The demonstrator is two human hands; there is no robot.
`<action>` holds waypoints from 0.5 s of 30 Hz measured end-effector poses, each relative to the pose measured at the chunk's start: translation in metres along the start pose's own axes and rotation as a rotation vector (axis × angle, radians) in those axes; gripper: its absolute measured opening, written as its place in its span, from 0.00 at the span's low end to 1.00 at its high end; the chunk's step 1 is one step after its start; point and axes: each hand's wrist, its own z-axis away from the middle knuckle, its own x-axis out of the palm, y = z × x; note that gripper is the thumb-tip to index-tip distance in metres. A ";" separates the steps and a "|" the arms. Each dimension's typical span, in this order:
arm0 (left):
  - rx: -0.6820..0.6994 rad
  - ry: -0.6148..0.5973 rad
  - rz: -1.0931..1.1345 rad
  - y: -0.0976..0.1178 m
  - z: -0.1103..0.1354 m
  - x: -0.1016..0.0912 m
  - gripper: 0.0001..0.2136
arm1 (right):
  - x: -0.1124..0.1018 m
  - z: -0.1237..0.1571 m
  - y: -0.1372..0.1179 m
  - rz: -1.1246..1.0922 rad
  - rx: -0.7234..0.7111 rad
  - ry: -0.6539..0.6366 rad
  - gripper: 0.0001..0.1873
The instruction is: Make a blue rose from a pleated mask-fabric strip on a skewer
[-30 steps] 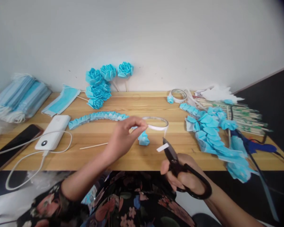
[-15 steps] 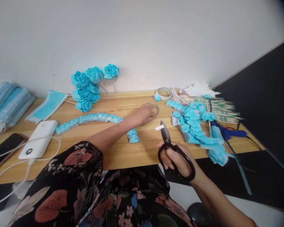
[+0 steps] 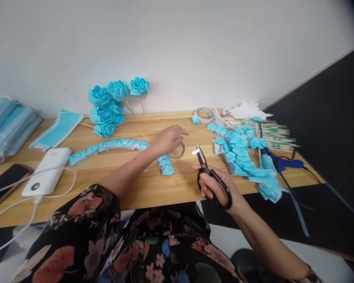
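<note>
Right hand [image 3: 212, 185] clamped on black scissors [image 3: 204, 166].
A white strip [image 3: 195, 151] sits at the blade tip; beyond, the left hand [image 3: 168, 139], fingers parted, hangs over a tape roll [image 3: 183, 152] on the table [image 3: 135, 196], contact unclear; blue flowers [image 3: 102, 115] farthest back.

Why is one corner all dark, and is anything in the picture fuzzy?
Head view: the top right corner is black, maybe the lens edge; head view: light looks soft on the wall, without strong glare; head view: the scissors show clearly enough, but the green-marked sticks are too soft to count, and the white scraps look washed out.
</note>
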 end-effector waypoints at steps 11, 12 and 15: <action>0.037 -0.248 -0.285 0.035 -0.005 0.005 0.07 | -0.004 0.007 0.001 0.008 -0.030 0.074 0.26; 0.040 -0.166 -0.238 0.036 -0.004 0.003 0.08 | -0.003 0.008 0.000 0.014 -0.032 0.076 0.26; -0.023 0.035 0.039 0.040 0.012 -0.005 0.12 | -0.001 0.009 -0.001 0.018 -0.028 0.076 0.25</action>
